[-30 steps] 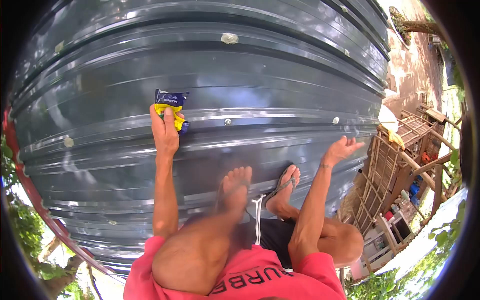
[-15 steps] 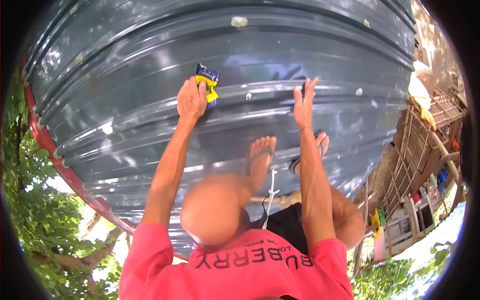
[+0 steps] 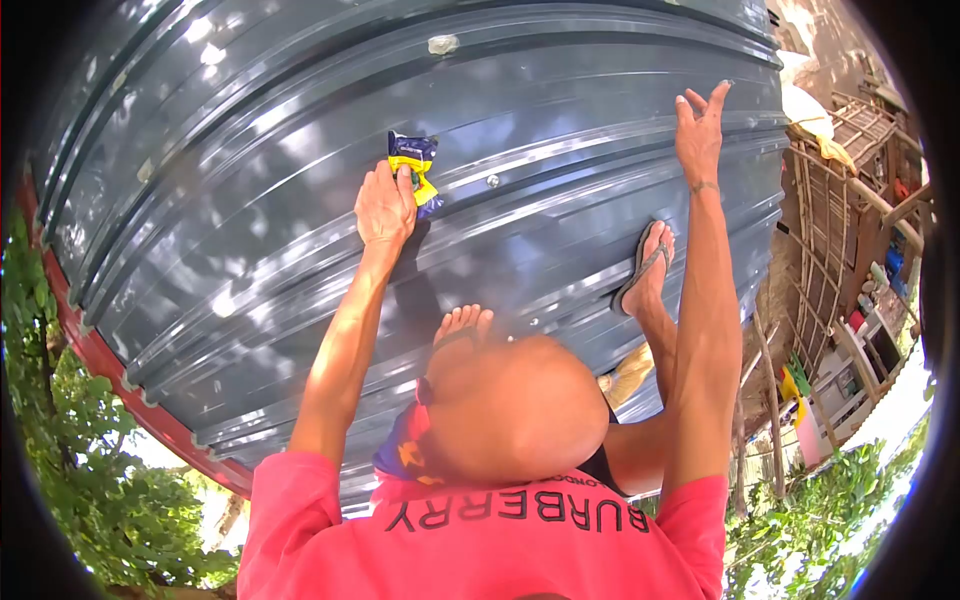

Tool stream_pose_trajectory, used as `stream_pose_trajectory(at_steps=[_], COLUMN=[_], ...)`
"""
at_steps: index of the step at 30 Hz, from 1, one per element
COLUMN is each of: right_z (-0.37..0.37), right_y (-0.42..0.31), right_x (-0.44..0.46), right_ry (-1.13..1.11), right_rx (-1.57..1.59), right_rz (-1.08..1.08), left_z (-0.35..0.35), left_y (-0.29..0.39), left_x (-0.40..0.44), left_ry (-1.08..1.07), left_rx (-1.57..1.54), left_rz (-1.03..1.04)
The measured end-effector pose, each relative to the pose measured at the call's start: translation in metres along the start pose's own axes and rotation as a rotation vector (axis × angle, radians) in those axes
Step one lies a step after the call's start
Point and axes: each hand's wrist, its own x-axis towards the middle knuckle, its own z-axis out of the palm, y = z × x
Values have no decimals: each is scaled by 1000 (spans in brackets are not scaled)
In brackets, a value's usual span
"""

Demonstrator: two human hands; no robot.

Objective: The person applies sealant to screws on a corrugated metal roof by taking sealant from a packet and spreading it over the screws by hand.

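Observation:
A crinkled dark-blue and yellow plastic packet (image 3: 412, 148) is gripped between the thumb and fingers of my left hand (image 3: 384, 208), over the dark grey ribbed metal roof (image 3: 590, 100). My right hand (image 3: 698, 145) is empty, its fingers apart, over the sheet's right side; I cannot tell if its fingertips touch the metal. A screw head (image 3: 492, 181) shows on a rib between my hands. Both my feet, in dark flip-flops, are on the sheet, and my raised knee (image 3: 530, 405) hides part of it.
Red trim (image 3: 145, 398) runs along the roof's left edge, with leafy branches (image 3: 60, 440) beyond. A pale lump (image 3: 443, 44) lies on the sheet ahead. Past the right edge, lower down, are a pale cloth (image 3: 806, 112), a stick-built frame (image 3: 815, 230) and household items.
My right hand has moved right and farther up the roof. My feet have stepped apart and my knee has swung right. The packet stays in my left hand.

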Motion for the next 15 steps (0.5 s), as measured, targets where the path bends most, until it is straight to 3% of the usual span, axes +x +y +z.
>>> stream_pose_trajectory(at_steps=[3,7,10,13,14,15], right_z=[25,72,121,134,131,131], right_y=[5,-38,-67,-105,-118,-122], right_x=[-40,-139,-199,-231,-239,-246], right_ry=[-32,-219,-372,-512,-513,-509], right_rx=[179,495,696,874,757,776], right_rz=[-50,60,-18,32,36,56], left_z=[-4,-4,-26,-29,-31,-27], left_y=[4,0,3,12,16,19], left_x=[-2,-5,-8,-36,-46,-56], left_ry=[-35,-12,-190,-123,-54,50], left_rx=[-33,-186,-470,-860,-942,-820], left_rz=[-59,-8,-49,-39,65,122])
